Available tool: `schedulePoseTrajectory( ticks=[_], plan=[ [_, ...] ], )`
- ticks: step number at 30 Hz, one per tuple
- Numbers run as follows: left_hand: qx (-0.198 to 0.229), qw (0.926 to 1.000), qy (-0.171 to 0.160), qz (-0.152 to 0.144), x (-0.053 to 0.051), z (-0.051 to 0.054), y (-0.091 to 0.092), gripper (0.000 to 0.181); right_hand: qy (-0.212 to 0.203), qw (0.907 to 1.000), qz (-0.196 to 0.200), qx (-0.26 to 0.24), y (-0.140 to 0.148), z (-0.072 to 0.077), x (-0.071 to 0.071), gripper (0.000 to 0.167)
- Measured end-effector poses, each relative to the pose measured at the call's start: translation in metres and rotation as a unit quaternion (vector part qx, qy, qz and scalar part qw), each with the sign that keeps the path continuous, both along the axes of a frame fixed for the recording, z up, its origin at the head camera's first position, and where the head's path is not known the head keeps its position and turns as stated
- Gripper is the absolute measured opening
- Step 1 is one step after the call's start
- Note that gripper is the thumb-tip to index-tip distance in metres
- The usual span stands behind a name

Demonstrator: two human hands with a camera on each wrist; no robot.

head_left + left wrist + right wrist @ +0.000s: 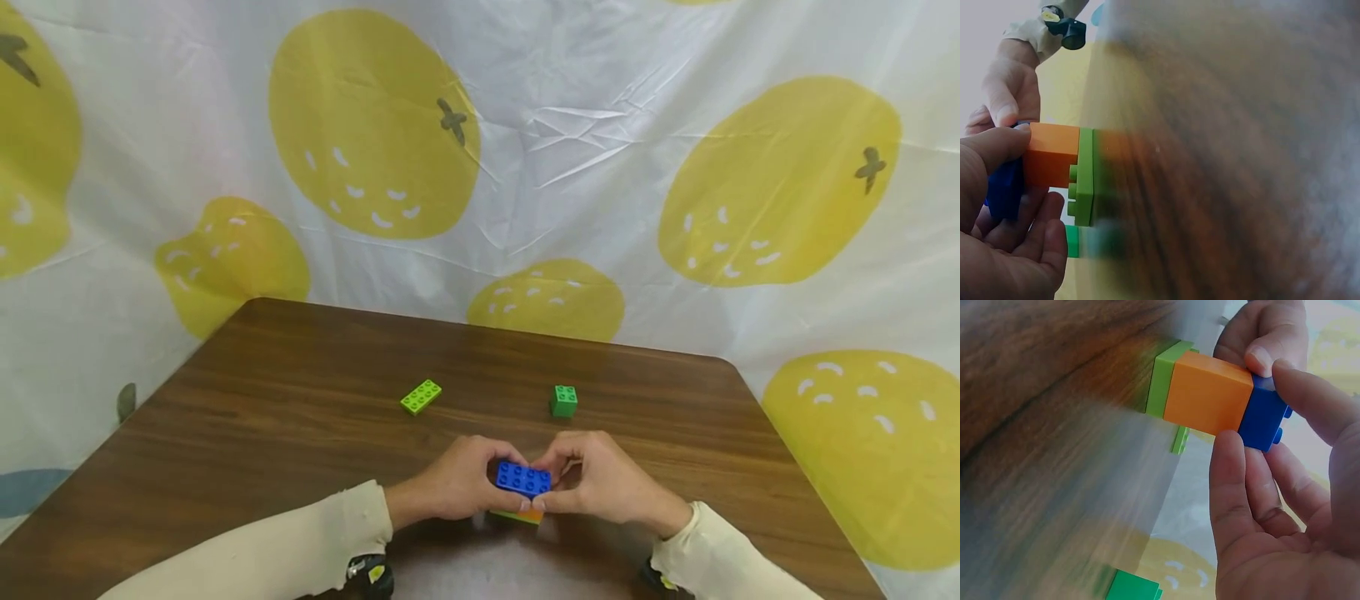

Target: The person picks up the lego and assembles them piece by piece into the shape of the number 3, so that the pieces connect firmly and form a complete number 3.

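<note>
A blue toy building brick [523, 479] with studs on top sits against the upper face of an orange brick [1207, 390]. Under the orange brick lies a lime green plate [1085, 178], flat on the table; some of its studs stick out past the orange in the left wrist view. My left hand [465, 482] pinches the blue brick from the left between thumb and fingers. From the right, my right hand [603, 483] holds the same brick, thumb near its front corner, one fingertip touching by the orange brick's edge. Whether the blue brick is fully pressed down I cannot tell.
Farther back on the brown wooden table [315, 417] lie a second lime green plate [422, 397], left of the hands, and a green brick [564, 402], beyond the right hand. A white curtain [570, 167] with yellow fruit prints hangs behind the table's far edge.
</note>
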State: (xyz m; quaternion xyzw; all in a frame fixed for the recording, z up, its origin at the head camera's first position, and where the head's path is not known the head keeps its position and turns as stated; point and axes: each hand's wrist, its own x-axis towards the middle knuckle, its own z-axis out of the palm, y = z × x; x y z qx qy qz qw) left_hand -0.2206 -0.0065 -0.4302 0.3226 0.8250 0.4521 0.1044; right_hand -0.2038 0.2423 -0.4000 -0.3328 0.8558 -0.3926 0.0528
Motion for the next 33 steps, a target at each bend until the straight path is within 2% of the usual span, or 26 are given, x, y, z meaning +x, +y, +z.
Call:
schedulePoseTrajectory(
  ticks=[4, 9, 16, 22, 27, 33],
  plan=[
    [0.000, 1.0000, 0.004, -0.002, -0.001, 0.002, 0.000, 0.038, -0.006, 0.9999, 0.009, -0.002, 0.000, 0.004, -0.002, 0.025],
    [0.005, 1.0000, -0.007, -0.001, 0.000, 0.005, 0.000, 0.038, 0.005, 1.0000, 0.004, -0.004, -0.004, 0.012, -0.008, 0.020],
    [0.002, 0.9997, -0.025, -0.001, 0.001, 0.005, -0.001, 0.037, 0.045, 0.9989, -0.013, -0.001, -0.018, 0.028, -0.022, 0.016],
    [-0.002, 0.9997, -0.024, 0.000, 0.002, 0.006, -0.001, 0.038, 0.043, 0.9989, -0.021, -0.001, -0.032, 0.036, -0.034, 0.013],
    [-0.003, 0.9993, -0.037, -0.002, 0.003, 0.008, -0.001, 0.039, 0.054, 0.9983, -0.020, -0.002, -0.044, 0.039, -0.050, 0.014],
    [-0.011, 0.9995, -0.030, 0.002, 0.003, 0.008, -0.001, 0.038, 0.067, 0.9972, -0.032, 0.012, -0.057, 0.044, -0.076, 0.016]
  ],
)
